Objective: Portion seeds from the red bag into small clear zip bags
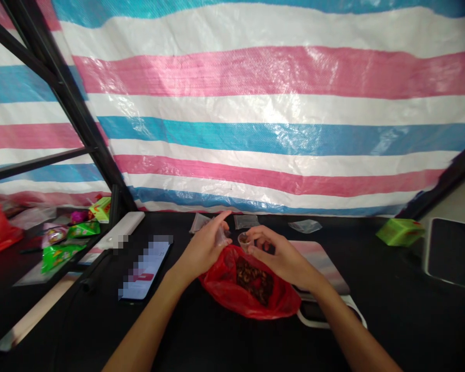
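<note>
A red plastic bag (220,287) lies wide open on the black table, with a heap of small brown pieces (256,281) inside it. Above its far edge, my right hand (281,256) pinches a small clear cup (245,239) that has some brown bits in it. Facing the cup from the left, my left hand (205,248) has its fingers closed round a small clear plastic bag (221,235). Cup and clear bag are close together, with a small gap between them. My left fingers partly hide the clear bag.
Flat clear bags (246,221) lie along the back. A phone (147,271) and green snack packets (60,256) are on the left. Under my right arm is a pale flat case (318,263). A green box (400,232) and a white-framed device (450,251) stand right.
</note>
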A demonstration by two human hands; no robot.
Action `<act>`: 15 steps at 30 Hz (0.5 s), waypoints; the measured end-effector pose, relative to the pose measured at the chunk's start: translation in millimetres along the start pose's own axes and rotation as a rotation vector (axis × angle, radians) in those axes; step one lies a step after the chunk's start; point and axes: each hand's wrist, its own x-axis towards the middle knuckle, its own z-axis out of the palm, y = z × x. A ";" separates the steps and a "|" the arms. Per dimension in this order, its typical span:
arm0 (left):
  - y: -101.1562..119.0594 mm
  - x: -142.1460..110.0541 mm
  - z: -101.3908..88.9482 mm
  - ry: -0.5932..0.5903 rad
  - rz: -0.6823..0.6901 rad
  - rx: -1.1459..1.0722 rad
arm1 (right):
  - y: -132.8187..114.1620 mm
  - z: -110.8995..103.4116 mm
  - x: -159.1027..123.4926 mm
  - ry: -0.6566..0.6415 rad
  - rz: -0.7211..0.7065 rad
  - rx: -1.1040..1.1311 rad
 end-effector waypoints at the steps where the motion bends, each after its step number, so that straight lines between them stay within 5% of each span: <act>1: 3.7 -0.9 4.5 -0.033 0.019 -0.029 | 0.2 1.4 0.5 0.032 -0.008 -0.011; 9: 23.1 -7.4 23.0 -0.189 -0.072 -0.219 | -4.1 8.7 0.1 -0.015 -0.146 -0.046; 15: 24.0 -7.1 24.4 -0.176 -0.091 -0.251 | 1.3 23.4 0.0 0.029 -0.041 0.060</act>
